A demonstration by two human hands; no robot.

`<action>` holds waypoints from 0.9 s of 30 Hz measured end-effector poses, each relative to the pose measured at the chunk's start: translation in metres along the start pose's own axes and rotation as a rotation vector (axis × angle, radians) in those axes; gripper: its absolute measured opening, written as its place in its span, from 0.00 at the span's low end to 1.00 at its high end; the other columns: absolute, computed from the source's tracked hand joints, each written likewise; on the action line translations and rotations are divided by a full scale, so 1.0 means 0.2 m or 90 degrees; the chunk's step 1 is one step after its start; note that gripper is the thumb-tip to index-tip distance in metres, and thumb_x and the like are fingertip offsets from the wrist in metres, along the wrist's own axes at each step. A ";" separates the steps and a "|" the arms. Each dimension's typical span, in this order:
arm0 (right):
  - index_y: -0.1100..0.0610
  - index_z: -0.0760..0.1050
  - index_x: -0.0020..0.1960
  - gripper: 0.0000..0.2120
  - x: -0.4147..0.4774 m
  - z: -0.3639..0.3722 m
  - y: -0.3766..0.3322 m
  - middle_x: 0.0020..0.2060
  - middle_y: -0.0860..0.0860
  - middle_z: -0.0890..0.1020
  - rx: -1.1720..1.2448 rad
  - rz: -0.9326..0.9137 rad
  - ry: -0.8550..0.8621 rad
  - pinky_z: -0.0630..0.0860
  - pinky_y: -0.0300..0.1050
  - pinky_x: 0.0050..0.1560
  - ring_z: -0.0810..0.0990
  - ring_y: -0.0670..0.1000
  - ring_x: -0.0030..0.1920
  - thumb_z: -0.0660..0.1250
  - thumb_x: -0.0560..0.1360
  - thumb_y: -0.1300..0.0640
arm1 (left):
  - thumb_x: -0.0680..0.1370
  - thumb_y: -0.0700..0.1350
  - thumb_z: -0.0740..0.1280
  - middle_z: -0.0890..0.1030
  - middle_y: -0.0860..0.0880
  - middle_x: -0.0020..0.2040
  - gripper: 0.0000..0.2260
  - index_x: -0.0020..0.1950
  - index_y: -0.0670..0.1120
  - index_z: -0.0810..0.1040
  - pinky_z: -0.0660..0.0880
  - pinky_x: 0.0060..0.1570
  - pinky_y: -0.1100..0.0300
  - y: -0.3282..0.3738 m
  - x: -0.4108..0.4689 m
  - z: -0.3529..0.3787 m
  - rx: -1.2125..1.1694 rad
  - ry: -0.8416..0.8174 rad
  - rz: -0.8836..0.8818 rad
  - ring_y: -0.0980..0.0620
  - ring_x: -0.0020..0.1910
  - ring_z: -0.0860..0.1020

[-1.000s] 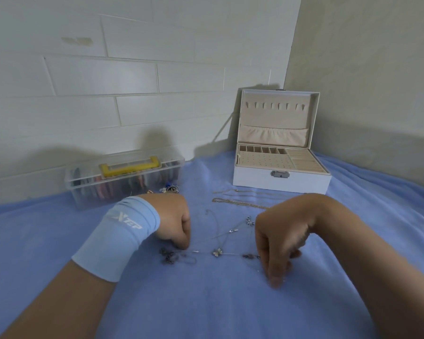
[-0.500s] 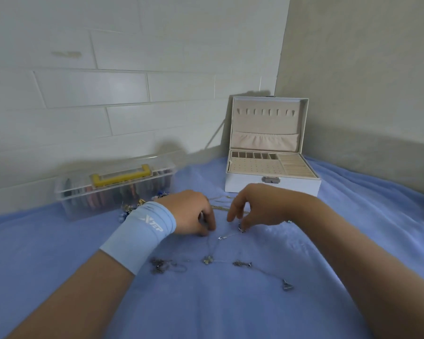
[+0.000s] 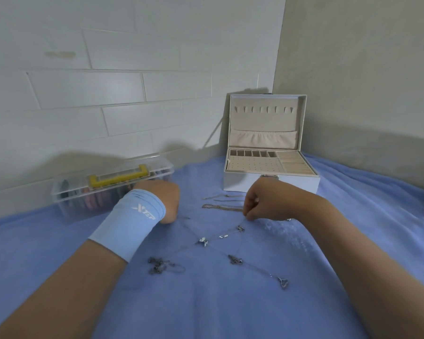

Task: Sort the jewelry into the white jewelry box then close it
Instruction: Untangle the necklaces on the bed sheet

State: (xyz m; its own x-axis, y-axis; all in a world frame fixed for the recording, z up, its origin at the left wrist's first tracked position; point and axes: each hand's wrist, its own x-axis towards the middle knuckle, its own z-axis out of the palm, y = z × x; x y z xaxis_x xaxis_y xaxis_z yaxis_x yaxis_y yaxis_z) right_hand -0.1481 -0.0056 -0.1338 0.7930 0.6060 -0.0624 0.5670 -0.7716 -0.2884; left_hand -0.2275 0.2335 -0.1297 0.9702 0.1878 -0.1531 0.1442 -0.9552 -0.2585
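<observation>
Blanket (image 3: 206,309), blue, spread into a corner of white brick and beige walls.
The white jewelry box (image 3: 269,182) stood open near the corner, lid upright, beige compartments showing. A clear case (image 3: 66,201) with a yellow handle held blurred coloured items. My right grip (image 3: 262,201) pinched a thin necklace (image 3: 224,236) lying on the blanket. My left grip (image 3: 168,203) was curled, and I could not tell whether it held anything.

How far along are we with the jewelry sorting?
Done: only the box stands open; its trays look empty. In hand: the right hand pinches a thin chain, whose other end the curled left hand seems to hold. Left: every piece, including the gold chains on the cloth, then closing the lid.
</observation>
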 end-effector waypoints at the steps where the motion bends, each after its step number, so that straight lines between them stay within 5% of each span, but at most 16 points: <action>1: 0.45 0.84 0.42 0.04 0.00 0.00 0.00 0.39 0.42 0.85 0.002 -0.001 0.003 0.79 0.41 0.37 0.82 0.45 0.37 0.75 0.72 0.54 | 0.77 0.46 0.63 0.83 0.53 0.52 0.10 0.53 0.52 0.83 0.78 0.46 0.57 0.02 0.00 -0.01 -0.009 0.008 0.016 0.49 0.49 0.81; 4: 0.46 0.84 0.44 0.05 -0.01 0.01 0.01 0.41 0.41 0.85 0.008 -0.007 0.013 0.78 0.39 0.39 0.81 0.41 0.38 0.74 0.73 0.56 | 0.79 0.48 0.63 0.80 0.57 0.54 0.09 0.53 0.55 0.82 0.75 0.56 0.57 0.12 -0.03 -0.03 -0.163 0.054 0.137 0.53 0.54 0.78; 8: 0.47 0.85 0.47 0.09 -0.02 -0.01 0.03 0.43 0.45 0.85 0.069 -0.022 0.079 0.77 0.40 0.27 0.77 0.44 0.24 0.69 0.76 0.59 | 0.80 0.47 0.66 0.83 0.60 0.50 0.08 0.51 0.56 0.84 0.74 0.55 0.62 0.18 -0.08 -0.01 -0.339 -0.020 0.238 0.59 0.50 0.79; 11: 0.48 0.85 0.47 0.09 -0.03 -0.02 0.04 0.44 0.45 0.85 0.103 -0.015 0.128 0.76 0.41 0.25 0.75 0.43 0.21 0.67 0.78 0.58 | 0.80 0.46 0.65 0.83 0.61 0.50 0.09 0.52 0.57 0.84 0.74 0.55 0.66 0.13 -0.08 0.02 -0.347 -0.026 0.229 0.62 0.50 0.79; 15: 0.50 0.84 0.46 0.08 -0.01 0.00 0.03 0.46 0.44 0.85 0.110 0.001 0.188 0.73 0.36 0.29 0.79 0.39 0.31 0.67 0.78 0.58 | 0.78 0.52 0.69 0.84 0.63 0.47 0.06 0.51 0.56 0.85 0.74 0.52 0.68 0.11 -0.08 0.04 -0.375 -0.029 0.235 0.66 0.47 0.79; 18: 0.51 0.83 0.48 0.06 0.00 0.01 0.03 0.45 0.44 0.84 0.157 0.005 0.212 0.67 0.28 0.24 0.74 0.32 0.26 0.68 0.78 0.58 | 0.75 0.53 0.73 0.83 0.64 0.42 0.05 0.49 0.56 0.86 0.73 0.44 0.72 0.11 -0.08 0.04 -0.386 -0.038 0.243 0.68 0.41 0.79; 23: 0.49 0.83 0.46 0.05 -0.01 0.02 0.02 0.45 0.43 0.84 0.140 0.006 0.197 0.66 0.28 0.22 0.75 0.31 0.27 0.69 0.77 0.56 | 0.75 0.47 0.70 0.84 0.60 0.39 0.06 0.47 0.56 0.85 0.76 0.44 0.67 0.11 -0.10 0.02 -0.334 -0.096 0.209 0.64 0.37 0.80; 27: 0.51 0.84 0.47 0.05 -0.02 0.01 0.00 0.46 0.44 0.84 0.143 0.001 0.186 0.65 0.26 0.20 0.74 0.30 0.26 0.69 0.77 0.58 | 0.76 0.54 0.67 0.85 0.56 0.40 0.10 0.44 0.51 0.85 0.77 0.46 0.60 0.14 -0.10 0.00 -0.314 -0.063 0.150 0.56 0.36 0.80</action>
State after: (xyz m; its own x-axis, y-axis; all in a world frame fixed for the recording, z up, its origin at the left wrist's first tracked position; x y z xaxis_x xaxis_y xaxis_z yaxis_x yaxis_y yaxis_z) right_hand -0.1510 -0.0076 -0.1363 0.8422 0.4991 0.2039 0.5287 -0.6906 -0.4935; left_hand -0.2426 0.2029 -0.1337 0.9676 -0.0455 -0.2486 0.0232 -0.9635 0.2667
